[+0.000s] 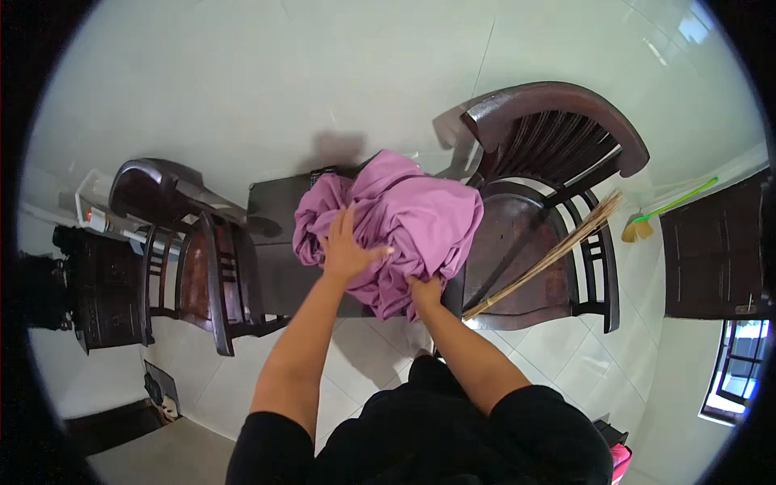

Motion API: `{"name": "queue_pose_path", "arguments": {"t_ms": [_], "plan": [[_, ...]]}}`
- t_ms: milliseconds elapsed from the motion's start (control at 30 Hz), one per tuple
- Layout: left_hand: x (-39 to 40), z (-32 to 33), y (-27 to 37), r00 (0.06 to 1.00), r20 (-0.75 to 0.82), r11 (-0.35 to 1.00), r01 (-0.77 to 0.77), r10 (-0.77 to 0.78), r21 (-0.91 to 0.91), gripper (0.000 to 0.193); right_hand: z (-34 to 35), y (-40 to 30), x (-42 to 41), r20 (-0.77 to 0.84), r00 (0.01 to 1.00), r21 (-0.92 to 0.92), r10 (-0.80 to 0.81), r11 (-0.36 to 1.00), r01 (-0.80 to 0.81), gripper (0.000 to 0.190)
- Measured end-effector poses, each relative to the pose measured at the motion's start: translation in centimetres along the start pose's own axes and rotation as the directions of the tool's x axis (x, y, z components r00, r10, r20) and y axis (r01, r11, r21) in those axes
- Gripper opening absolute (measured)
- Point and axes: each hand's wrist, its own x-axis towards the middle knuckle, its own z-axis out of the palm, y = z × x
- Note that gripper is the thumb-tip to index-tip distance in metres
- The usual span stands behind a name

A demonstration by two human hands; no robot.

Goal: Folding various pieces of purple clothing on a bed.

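Observation:
A large bunched purple cloth (430, 212) is heaped over the right part of a dark table (279, 279). My left hand (350, 251) lies against the heap's left front, its fingers spread and pointing away from me. At the near right edge of the cloth, my right hand (426, 291) has its fingers sunk into the folds and grips the fabric; the fingertips are hidden. Behind the cloth, a small dark item (321, 176) peeks out at the table's far edge, too covered to identify.
To the right, a dark wooden armchair (521, 242) carries a stick broom (545, 257) across its seat. Another wooden armchair (197, 273) stands left of the table. A green-handled broom (639, 227) leans by the right wall near a dark door (712, 248). A dark cabinet (109, 285) is at far left.

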Motion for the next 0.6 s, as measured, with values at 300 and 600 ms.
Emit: {"name": "queue_pose_path", "arguments": {"t_ms": [300, 600], "plan": [[8.2, 6.2, -2.7, 0.793, 0.598, 0.986, 0.018, -0.116, 0.167, 0.108, -2.6, -1.4, -2.0, 0.270, 0.956, -0.008, 0.110, 0.994, -0.112, 0.052], [-6.4, 3.2, -4.8, 0.894, 0.432, 0.960, 0.006, 0.121, -0.280, 0.060, -5.9, 5.7, -11.7, 0.373, 0.921, -0.402, 0.111, 0.914, 0.053, 0.052]]}}
